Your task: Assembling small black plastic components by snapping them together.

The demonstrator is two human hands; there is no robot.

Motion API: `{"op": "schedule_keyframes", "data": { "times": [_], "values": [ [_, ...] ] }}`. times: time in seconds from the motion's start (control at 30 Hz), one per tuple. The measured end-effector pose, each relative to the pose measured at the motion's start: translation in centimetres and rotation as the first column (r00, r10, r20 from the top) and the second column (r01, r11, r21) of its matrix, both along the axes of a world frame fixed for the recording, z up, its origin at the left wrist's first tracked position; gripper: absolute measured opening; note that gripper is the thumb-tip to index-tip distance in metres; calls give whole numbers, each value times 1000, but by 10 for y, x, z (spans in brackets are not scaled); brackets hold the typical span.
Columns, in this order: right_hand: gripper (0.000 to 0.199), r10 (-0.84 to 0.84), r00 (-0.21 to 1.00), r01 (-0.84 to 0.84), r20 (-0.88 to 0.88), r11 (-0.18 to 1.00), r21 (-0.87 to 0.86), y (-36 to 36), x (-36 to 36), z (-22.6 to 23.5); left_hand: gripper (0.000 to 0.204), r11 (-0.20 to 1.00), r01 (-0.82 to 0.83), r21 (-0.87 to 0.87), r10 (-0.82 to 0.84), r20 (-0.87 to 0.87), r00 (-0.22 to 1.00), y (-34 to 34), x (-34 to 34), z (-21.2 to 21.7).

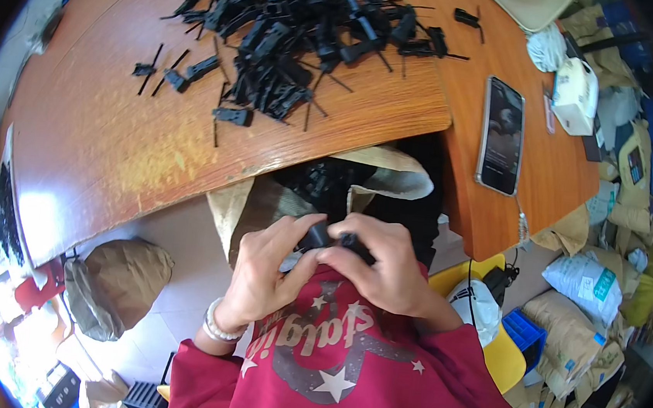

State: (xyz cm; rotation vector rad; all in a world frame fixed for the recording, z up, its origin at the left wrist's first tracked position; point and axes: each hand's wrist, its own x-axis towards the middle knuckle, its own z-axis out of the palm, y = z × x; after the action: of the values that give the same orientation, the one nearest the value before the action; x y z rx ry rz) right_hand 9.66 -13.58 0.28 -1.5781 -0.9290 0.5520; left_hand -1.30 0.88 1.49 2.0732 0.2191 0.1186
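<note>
Left hand (pixel 268 267) and right hand (pixel 385 262) grip black plastic pieces (pixel 314 236), fingers closed, seemingly for steadiness, parts heap (pixel 278 43) at twelve o'clock.

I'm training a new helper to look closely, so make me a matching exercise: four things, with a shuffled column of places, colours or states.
Things:
1. Left hand
2. Phone
3. Bracelet
4. Chair

Places, colours, states:
A. Around the left wrist
B. Yellow
C. Lying screen up on the wooden table
D. Fingers pinching a black piece

Right pairs: 1-D, 2-C, 3-A, 4-B
</note>
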Motion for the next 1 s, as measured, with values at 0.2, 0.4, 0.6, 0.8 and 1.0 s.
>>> {"op": "schedule_keyframes", "data": {
  "times": [0.2, 0.4, 0.6, 0.8, 1.0],
  "values": [
    [22, 158, 869, -237, -470, 965, -115, -7, 5, 23, 34, 889, -101, -446, 83, -61, 995, 1, 1, -3],
    [22, 245, 894, -300, -376, 949, -94, -4, 10, 17, 33, 926, -67, -372, 62, -25, 998, 6, -4, -7],
    [22, 177, 856, -298, -486, 937, -183, -2, 10, 19, 33, 993, -30, -110, 44, 131, 990, 5, -4, -7],
    [29, 131, 780, -303, -612, 934, -186, -4, 18, 7, 29, 989, 6, -151, 12, 119, 993, 16, 4, -19],
    [20, -298, 949, 238, -107, 893, -381, -42, 31, 17, 31, 727, -460, 510, 302, 365, 881, 83, 35, -35]
  ]
}}
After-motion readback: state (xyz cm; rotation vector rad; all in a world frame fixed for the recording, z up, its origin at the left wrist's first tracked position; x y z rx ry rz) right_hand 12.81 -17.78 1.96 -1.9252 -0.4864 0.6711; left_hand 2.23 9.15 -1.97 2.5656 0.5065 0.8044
